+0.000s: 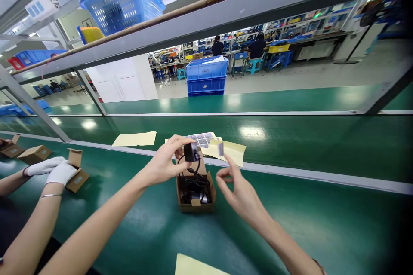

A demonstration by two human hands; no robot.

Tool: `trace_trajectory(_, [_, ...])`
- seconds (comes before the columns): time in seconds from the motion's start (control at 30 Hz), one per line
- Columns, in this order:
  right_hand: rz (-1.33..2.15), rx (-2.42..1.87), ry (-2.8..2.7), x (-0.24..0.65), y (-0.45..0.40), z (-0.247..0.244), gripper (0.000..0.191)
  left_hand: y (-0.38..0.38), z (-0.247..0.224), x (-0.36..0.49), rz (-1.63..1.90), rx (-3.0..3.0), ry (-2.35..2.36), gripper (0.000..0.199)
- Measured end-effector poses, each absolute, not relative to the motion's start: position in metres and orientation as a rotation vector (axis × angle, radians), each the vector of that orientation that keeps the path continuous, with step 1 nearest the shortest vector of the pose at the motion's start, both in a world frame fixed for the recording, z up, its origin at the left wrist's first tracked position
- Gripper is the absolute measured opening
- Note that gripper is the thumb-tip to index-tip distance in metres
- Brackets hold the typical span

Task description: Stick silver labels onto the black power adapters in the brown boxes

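Note:
My left hand (169, 159) grips a black power adapter (191, 152) between thumb and fingers, above an open cardboard box (196, 209). Inside the box lie coiled black cables (197, 182) and a partly hidden silver-and-black object (202, 198). To the right of the adapter, my right hand (240, 191) points its index finger forward, with a small grey sticker (220, 149) at the fingertip. The thumb and other fingers are bent. Behind the box lie a sheet of printed stickers (203, 139) and yellowish backing paper (237, 151).
At left, a co-worker's white-gloved hands (61, 172) touch a small open box (77, 180), near another cardboard box (36, 154). Yellowish paper (135, 139) lies further back, and another sheet (196, 265) at the front edge. A shelf rail (206, 13) crosses overhead, carrying a blue basket (124, 4).

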State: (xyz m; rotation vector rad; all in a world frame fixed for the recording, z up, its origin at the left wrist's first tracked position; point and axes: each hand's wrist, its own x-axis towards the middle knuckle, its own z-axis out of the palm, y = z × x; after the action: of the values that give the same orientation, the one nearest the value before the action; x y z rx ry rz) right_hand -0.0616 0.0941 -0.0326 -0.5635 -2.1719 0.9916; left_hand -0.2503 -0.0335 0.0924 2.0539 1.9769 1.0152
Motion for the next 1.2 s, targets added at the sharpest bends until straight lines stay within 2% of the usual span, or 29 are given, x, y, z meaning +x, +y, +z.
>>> trace_trajectory(0.07, [1.068,-0.422,-2.022,-0.067,0.099,-0.013,0.072,-0.041,0.077,-0.245,1.366,1.804,1.725,0.045])
trace_trajectory(0.17, [1.418,-0.127,-1.963,-0.078,0.096,0.023,0.081,-0.045,0.052,-0.233,1.590,1.522,1.515,0.050])
trace_trajectory(0.27, [1.663,-0.070,-1.999,-0.086,0.090,0.051,0.084,-0.049,0.046,-0.229,1.543,1.323,1.368,0.058])
trace_trajectory(0.37, [1.561,-0.181,-2.041,-0.087,0.089,0.062,0.082,-0.058,0.056,-0.237,1.420,1.242,1.302,0.054])
trace_trajectory(0.5, [1.563,-0.192,-2.107,-0.084,0.092,0.063,0.081,-0.068,0.069,-0.238,1.354,1.553,1.690,0.060])
trace_trajectory(0.57, [1.518,-0.185,-2.166,-0.080,0.093,0.065,0.081,-0.069,0.068,-0.232,1.343,1.766,1.892,0.055])
trace_trajectory(0.63, [1.272,-0.259,-2.185,-0.070,0.094,0.070,0.070,-0.069,0.063,-0.225,1.365,1.829,1.974,0.046])
trace_trajectory(0.7, [0.994,-0.337,-2.101,-0.056,0.094,0.076,0.047,-0.071,0.058,-0.218,1.371,1.768,1.998,0.046])
trace_trajectory(0.77, [0.976,-0.327,-2.052,-0.042,0.091,0.082,0.026,-0.074,0.055,-0.211,1.343,1.723,2.005,0.045])
trace_trajectory(0.93, [1.435,-0.301,-2.184,-0.032,0.070,0.078,0.031,-0.080,0.052,-0.197,1.330,1.699,1.924,0.051])
trace_trajectory(1.2, [1.350,-0.480,-2.155,-0.037,0.054,0.068,0.028,-0.083,0.043,-0.189,1.389,1.670,1.888,0.052])
